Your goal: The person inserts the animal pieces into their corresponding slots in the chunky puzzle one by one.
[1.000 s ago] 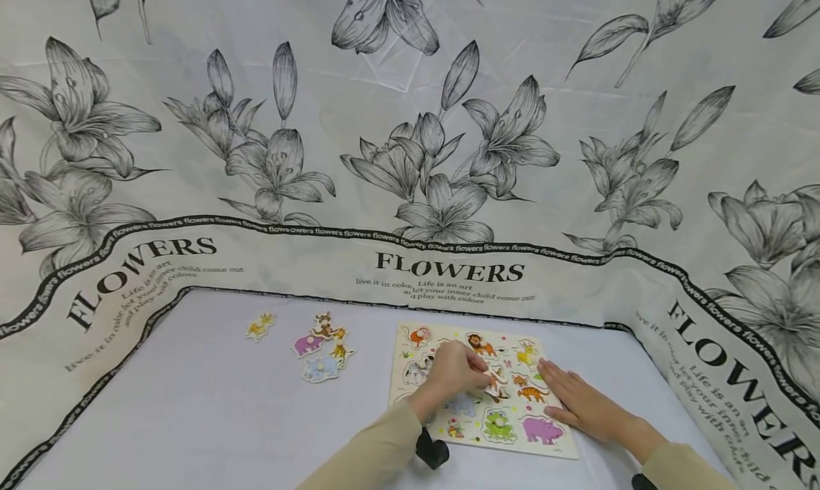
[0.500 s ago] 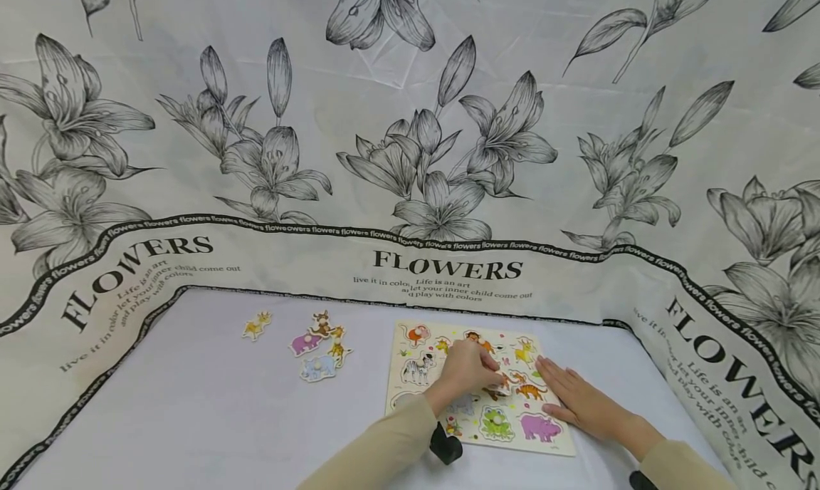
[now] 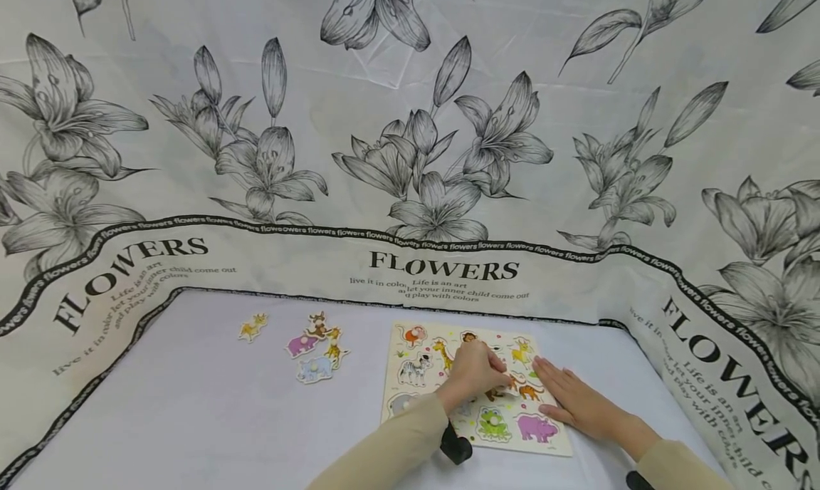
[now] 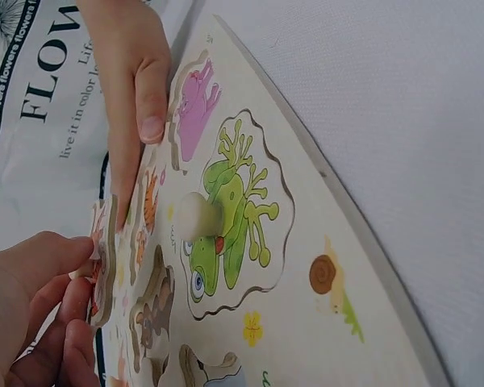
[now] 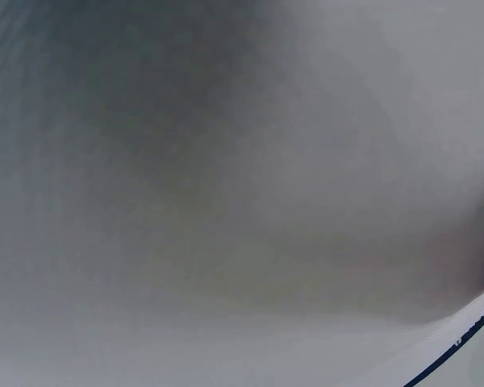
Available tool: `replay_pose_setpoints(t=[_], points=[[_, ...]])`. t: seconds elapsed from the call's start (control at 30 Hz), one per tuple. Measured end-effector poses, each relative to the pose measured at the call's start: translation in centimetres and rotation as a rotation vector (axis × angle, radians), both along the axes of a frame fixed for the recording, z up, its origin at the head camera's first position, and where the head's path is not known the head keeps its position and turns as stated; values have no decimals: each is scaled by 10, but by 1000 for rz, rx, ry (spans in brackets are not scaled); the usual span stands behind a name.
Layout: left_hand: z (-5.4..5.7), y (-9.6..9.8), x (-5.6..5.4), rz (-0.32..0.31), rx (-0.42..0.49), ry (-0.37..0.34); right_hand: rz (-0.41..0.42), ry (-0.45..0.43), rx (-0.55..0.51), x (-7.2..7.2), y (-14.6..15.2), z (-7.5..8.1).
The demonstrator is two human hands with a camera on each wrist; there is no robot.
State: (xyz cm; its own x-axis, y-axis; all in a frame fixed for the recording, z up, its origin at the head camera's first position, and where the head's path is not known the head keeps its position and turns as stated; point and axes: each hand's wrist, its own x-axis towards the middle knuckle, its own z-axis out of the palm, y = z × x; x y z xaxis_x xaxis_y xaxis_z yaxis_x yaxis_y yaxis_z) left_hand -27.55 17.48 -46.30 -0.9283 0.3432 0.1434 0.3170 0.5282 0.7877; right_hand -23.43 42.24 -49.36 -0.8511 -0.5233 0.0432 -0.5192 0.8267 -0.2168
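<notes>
My left hand [image 3: 475, 373] pinches an orange animal puzzle piece [image 4: 104, 270] by its back-side knob, tilted close over the right-middle part of the wooden puzzle board [image 3: 442, 433]. Just beside it lies the orange tiger picture [image 3: 530, 392]. A frog piece [image 4: 242, 205] with a round knob sits in its slot at the board's near side, and the purple hippo picture [image 4: 198, 109] shows to its right. My right hand [image 3: 586, 402] rests with straight fingers on the board's right edge. The right wrist view is mostly a grey blur.
Loose animal pieces lie left of the board: a purple hippo [image 3: 301, 345], a brown animal [image 3: 317, 325], a giraffe [image 3: 334, 345], a blue elephant [image 3: 314, 369] and, farther left, a yellow one [image 3: 253, 327]. A flower-printed curtain [image 3: 442, 269] stands behind the white table [image 3: 211, 404].
My left hand has slid to the right across the board with the orange piece, toward the tiger picture, uncovering the giraffe picture. My right hand stays at the board's edge.
</notes>
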Motion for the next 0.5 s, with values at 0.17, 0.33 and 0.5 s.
replay_pose_setpoints(t=[0.17,0.33,0.5], points=[[-3,4,1,8,13,-9,-12,-47,-13,2,0,2],[-3,9,2,-4,20,-15,-16,-36,-7,2,0,3],[-4,16,3,-2,-2,-14,7,-9,-3,3,0,4]])
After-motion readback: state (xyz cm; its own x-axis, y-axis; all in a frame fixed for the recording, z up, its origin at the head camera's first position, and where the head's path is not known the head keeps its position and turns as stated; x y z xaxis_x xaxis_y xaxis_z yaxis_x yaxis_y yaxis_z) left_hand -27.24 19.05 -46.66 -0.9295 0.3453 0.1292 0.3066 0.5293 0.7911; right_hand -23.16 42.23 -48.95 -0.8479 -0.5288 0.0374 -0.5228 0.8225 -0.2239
